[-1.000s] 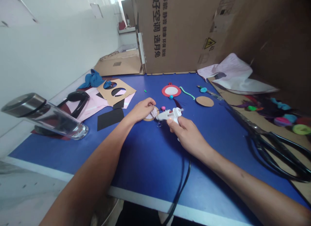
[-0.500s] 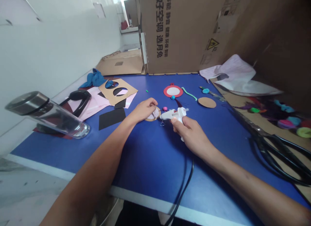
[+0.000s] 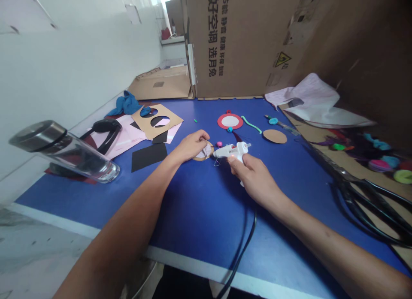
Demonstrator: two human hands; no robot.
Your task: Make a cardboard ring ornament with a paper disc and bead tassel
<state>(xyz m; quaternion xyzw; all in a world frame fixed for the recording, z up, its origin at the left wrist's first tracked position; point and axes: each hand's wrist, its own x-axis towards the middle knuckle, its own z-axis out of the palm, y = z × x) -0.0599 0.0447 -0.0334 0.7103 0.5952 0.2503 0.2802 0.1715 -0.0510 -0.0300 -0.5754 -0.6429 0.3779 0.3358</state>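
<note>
I see a red-rimmed disc point(image 3: 229, 121) at twelve o'clock from the white glue gun point(image 3: 232, 151), scissors point(image 3: 343, 173) between three and four, the gun's black cord point(image 3: 255, 221) at six. The carton point(image 3: 244, 46) reads "好空调 选月兔". Far at nine is a clear bottle point(image 3: 86, 157), contents unclear. My right hand point(image 3: 255, 172) grips the gun; its nozzle is beside a small round piece point(image 3: 202, 154) at nine. My left hand point(image 3: 193, 145) bends over that piece; whether it pinches anything, I cannot tell.
</note>
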